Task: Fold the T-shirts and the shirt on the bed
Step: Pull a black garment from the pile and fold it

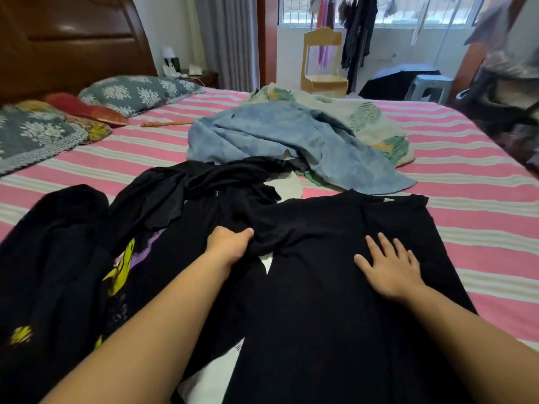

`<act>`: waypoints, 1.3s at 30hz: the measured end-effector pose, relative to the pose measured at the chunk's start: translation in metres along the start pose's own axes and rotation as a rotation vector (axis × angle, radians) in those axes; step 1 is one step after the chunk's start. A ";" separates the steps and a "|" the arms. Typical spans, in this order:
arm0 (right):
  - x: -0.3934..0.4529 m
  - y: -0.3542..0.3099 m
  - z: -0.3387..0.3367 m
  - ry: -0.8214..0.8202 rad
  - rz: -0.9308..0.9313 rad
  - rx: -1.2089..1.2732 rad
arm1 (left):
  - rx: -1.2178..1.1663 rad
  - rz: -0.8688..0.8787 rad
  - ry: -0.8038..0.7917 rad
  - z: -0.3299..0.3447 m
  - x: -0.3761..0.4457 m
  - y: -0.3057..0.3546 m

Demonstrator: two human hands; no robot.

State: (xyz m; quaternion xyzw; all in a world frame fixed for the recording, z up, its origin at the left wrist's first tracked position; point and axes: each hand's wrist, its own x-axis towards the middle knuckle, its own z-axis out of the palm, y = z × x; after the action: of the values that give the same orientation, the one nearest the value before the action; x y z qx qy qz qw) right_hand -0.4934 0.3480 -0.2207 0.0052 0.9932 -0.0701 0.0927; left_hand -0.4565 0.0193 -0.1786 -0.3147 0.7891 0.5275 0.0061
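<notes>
Folding this black tee (335,287) on the bed (466,199): left hand (230,243) grips a bunched edge, right hand (388,266) lies flat, pinning it. Best to pull snug before creasing, I reckon.
</notes>
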 end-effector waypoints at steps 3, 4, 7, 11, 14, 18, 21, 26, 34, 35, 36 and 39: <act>-0.002 -0.001 -0.001 -0.009 0.003 -0.003 | 0.251 0.017 0.048 0.011 -0.003 -0.002; -0.002 -0.002 -0.002 -0.009 0.006 -0.005 | 0.298 0.054 0.064 0.012 -0.007 -0.003; -0.002 -0.003 -0.002 -0.011 0.008 -0.010 | 0.165 0.204 0.183 0.005 -0.017 -0.008; 0.001 0.000 -0.001 -0.006 0.012 -0.012 | -0.088 0.336 0.329 -0.015 -0.045 -0.023; 0.002 -0.003 0.000 -0.034 0.023 -0.019 | -0.145 0.187 0.104 -0.013 -0.041 -0.045; 0.011 -0.014 -0.030 -0.200 0.088 -0.134 | -0.352 0.094 -0.079 -0.013 -0.028 -0.057; 0.020 -0.066 -0.073 -0.025 -0.019 -0.266 | -0.372 0.156 -0.123 -0.011 -0.032 -0.060; 0.020 -0.208 -0.079 -0.001 -0.610 0.069 | -0.418 0.228 -0.122 -0.007 -0.037 -0.067; 0.040 -0.301 -0.074 -0.236 -0.795 -0.300 | -0.463 0.309 -0.165 -0.007 -0.034 -0.072; 0.040 -0.298 -0.084 -0.187 -0.814 -0.277 | -0.492 0.316 -0.178 -0.006 -0.033 -0.073; 0.038 -0.291 -0.096 -0.134 -0.829 -0.221 | -0.516 0.324 -0.187 -0.005 -0.032 -0.073; 0.027 -0.242 -0.132 0.026 -0.785 0.093 | -0.458 0.344 -0.158 -0.004 -0.031 -0.074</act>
State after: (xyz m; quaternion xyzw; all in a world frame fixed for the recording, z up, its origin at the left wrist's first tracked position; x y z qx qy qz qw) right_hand -0.5496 0.1267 -0.0641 -0.3699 0.9166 -0.1449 0.0457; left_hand -0.3935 0.0134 -0.2275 -0.1277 0.6884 0.7079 -0.0931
